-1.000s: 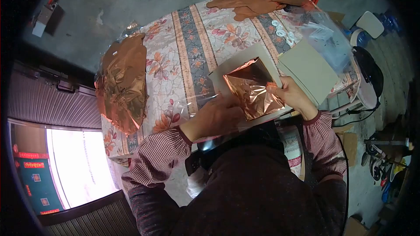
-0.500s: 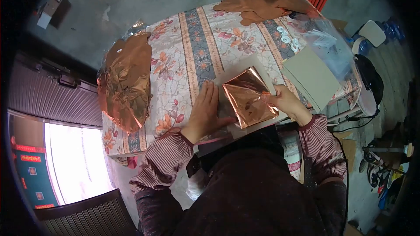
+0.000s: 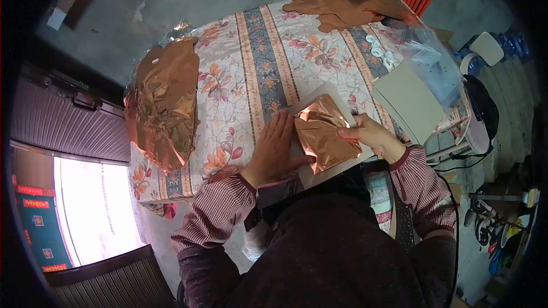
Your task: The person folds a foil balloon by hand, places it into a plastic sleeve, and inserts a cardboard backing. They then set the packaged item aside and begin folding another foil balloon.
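Note:
A square of shiny copper-coloured foil (image 3: 324, 134) lies over a pale board (image 3: 328, 90) at the table's near edge. My right hand (image 3: 374, 136) grips the right side of foil and board, its thumb pressing on top and its other fingers partly hidden beneath. Flat along the left edge rests my left hand (image 3: 275, 147), fingers stretched out and its thumb reaching toward the foil's lower left corner. The foil's surface is creased.
Copper foil sheets (image 3: 165, 105) cover the table's left end, and more foil (image 3: 348, 8) lies at the far edge. A stack of pale boards (image 3: 408, 102) and clear plastic bags (image 3: 431, 65) sit at the right on the flowered tablecloth (image 3: 222, 114).
The foil and the board under it have turned slightly, and more board shows below the foil. The foil's creases have shifted. Both hands have stayed at its sides.

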`<control>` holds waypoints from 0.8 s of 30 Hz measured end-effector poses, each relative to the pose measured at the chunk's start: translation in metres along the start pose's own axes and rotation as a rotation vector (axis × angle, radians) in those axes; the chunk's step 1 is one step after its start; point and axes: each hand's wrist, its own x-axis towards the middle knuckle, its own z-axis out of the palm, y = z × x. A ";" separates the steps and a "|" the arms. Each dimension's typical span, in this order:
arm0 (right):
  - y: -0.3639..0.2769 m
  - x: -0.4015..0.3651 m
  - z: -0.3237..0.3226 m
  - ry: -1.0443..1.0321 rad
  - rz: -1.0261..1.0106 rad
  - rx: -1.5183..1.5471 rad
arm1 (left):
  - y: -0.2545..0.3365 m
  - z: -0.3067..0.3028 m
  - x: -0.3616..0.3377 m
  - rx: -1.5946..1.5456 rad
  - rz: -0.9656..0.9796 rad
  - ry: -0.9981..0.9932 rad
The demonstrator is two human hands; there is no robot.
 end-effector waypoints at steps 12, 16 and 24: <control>0.007 0.019 0.020 -0.004 -0.147 0.013 | -0.010 -0.008 0.012 0.132 -0.015 -0.160; -0.019 0.032 0.004 0.030 -0.066 -0.398 | -0.008 -0.008 0.011 0.129 -0.022 -0.153; -0.025 0.084 0.020 0.494 -0.386 -0.844 | -0.005 -0.007 0.012 0.160 -0.036 -0.139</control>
